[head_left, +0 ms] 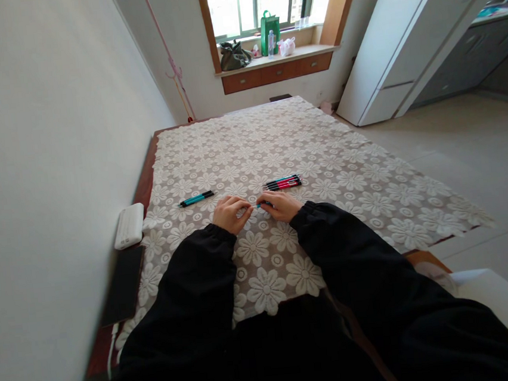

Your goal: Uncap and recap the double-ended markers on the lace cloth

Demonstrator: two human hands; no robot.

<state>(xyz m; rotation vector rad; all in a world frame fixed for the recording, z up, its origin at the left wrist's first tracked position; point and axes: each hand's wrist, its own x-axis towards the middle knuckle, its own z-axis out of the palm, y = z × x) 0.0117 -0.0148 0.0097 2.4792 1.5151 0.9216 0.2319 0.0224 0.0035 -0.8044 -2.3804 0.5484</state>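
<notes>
Teal pen [259, 205] pinched between left hand [230, 212] and right hand [282, 204] — pen bundle [282, 182] just beyond, lone pens [196, 199] leftward.

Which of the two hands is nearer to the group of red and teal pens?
Right. The right hand lies just below the group of pens; the left hand is farther to the left, with the right hand between.

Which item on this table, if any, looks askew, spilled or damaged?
Nothing stands out. The teal pens and the pen pile lie tidy on the lace cloth; both hands, left hand and right hand, hold one pen.
</notes>
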